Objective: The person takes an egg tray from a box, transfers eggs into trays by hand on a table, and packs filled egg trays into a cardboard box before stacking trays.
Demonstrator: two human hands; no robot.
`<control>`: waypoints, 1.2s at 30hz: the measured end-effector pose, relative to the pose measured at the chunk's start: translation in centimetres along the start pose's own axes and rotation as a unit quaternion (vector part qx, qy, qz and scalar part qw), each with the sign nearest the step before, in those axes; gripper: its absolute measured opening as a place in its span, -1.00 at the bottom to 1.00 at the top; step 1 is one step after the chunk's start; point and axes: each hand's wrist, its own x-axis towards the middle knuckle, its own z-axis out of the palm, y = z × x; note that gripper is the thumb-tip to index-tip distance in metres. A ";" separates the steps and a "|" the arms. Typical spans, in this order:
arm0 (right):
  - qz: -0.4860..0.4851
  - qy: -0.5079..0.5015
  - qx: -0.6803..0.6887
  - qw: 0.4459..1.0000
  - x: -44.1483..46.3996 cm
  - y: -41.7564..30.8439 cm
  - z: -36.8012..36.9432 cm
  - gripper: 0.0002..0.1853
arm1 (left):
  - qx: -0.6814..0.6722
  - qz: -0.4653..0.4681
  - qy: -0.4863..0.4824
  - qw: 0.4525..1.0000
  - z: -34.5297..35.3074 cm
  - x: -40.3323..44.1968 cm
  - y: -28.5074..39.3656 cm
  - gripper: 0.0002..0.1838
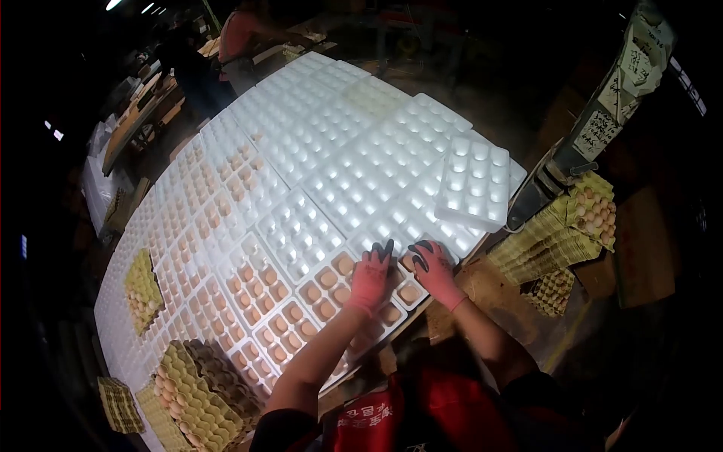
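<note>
Both my hands wear pink gloves with dark fingertips and are over white foam egg trays near the table's front edge. My left hand [372,277] reaches across a foam tray [327,289] partly filled with brown eggs, its visible fingers stretched and apart. Close by on the right, my right hand [434,270] is palm down at the tray's edge with its fingers apart. A brown egg [409,261] sits between the hands, and another egg [409,292] lies in a cell below. No egg shows in either hand, though the undersides are hidden.
Foam trays cover the table, egg-filled on the left. A loose foam tray [476,181] lies on top at right. Pulp egg cartons are stacked at lower left [203,392] and right [538,233]. A metal post [595,128] rises at right. Another person [245,41] stands far back.
</note>
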 end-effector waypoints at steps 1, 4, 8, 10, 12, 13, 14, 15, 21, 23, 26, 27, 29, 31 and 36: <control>-0.006 0.000 0.014 1.000 0.1 -0.3 -0.5 -0.59 | -0.024 -0.013 -0.004 1.000 -0.2 0.8 -0.5 -0.29; -0.002 0.019 0.037 0.999 0.5 -1.3 -0.4 -0.60 | -0.150 -0.040 0.103 0.983 -0.2 3.3 -2.2 -0.34; -0.035 0.029 0.094 0.995 2.4 -3.9 0.6 -0.62 | -0.073 -0.033 0.134 0.988 3.9 3.3 -4.0 -0.34; -0.047 0.032 0.105 0.993 3.4 -6.5 1.1 -0.66 | -0.081 -0.047 0.166 0.982 3.5 -1.0 -4.1 -0.34; -0.029 -0.029 0.226 0.973 4.6 -9.3 2.5 -0.66 | -0.177 -0.087 0.092 0.976 -2.1 -5.9 -4.7 -0.38; -0.056 -0.054 0.250 0.965 4.8 -11.7 3.7 -0.65 | -0.143 -0.120 0.089 0.978 -4.5 -9.5 -6.1 -0.42; -0.078 -0.070 0.270 0.957 5.0 -13.6 4.6 -0.65 | -0.114 -0.143 0.084 0.980 -7.5 -13.9 -7.4 -0.46; -0.118 -0.103 0.252 0.955 4.9 -16.3 5.4 -0.64 | -0.065 -0.213 0.145 0.964 -12.0 -18.8 -8.6 -0.59; -0.317 -0.314 0.314 0.838 0.3 -32.9 11.8 -0.68 | 0.185 -0.495 0.263 0.807 -27.0 -44.0 -16.8 -0.58; -0.366 -0.362 0.319 0.796 -1.6 -37.9 13.6 -0.69 | 0.190 -0.472 0.132 0.851 -24.8 -50.1 -20.0 -0.38; -0.412 -0.395 0.311 0.759 -4.8 -43.9 16.6 -0.68 | 0.172 -0.407 0.113 0.890 -22.9 -53.8 -22.9 -0.36; -0.416 -0.395 0.321 0.753 -5.7 -45.9 17.5 -0.69 | 0.149 -0.429 0.109 0.884 -24.3 -53.6 -22.8 -0.42; -0.429 -0.402 0.314 0.746 -7.5 -49.6 19.6 -0.68 | 0.032 -0.509 0.179 0.841 -26.5 -53.5 -21.6 -0.53; -0.442 -0.408 0.284 0.746 -9.0 -53.4 22.1 -0.64 | -0.138 -0.525 0.390 0.743 -27.3 -54.7 -21.0 -0.65; -0.566 -0.324 0.034 0.758 -12.9 -58.2 32.3 -0.59 | -0.587 -0.478 0.404 0.513 -28.2 -60.0 -23.4 -0.63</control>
